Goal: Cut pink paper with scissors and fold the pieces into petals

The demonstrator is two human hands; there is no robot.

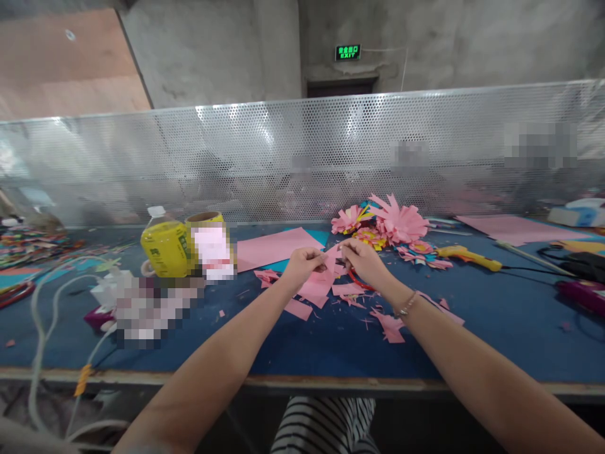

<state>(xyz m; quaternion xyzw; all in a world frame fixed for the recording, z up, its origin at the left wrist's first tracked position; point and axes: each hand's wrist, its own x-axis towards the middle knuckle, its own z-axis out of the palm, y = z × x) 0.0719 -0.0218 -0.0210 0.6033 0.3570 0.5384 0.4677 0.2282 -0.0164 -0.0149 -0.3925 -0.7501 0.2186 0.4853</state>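
Between my two hands, just above the table, is a small piece of pink paper (332,257). My left hand (306,263) pinches its left side with thumb and fingertips. On the other side my right hand (358,257) also has its fingers closed on the paper. Under them lie cut pink paper pieces (316,289) and thin scraps. What looks like a red scissor handle (360,281) shows partly beneath my right hand. Behind my hands sit pink paper flowers (396,221) with yellow and blue strips.
A yellow glue gun (470,257) with a black cord lies to the right. Pink sheets (278,248) rest at the back. On the left stand a yellow-labelled bottle (165,249), a phone (212,248) and white cables (40,334). A perforated metal screen (265,157) closes off the back.
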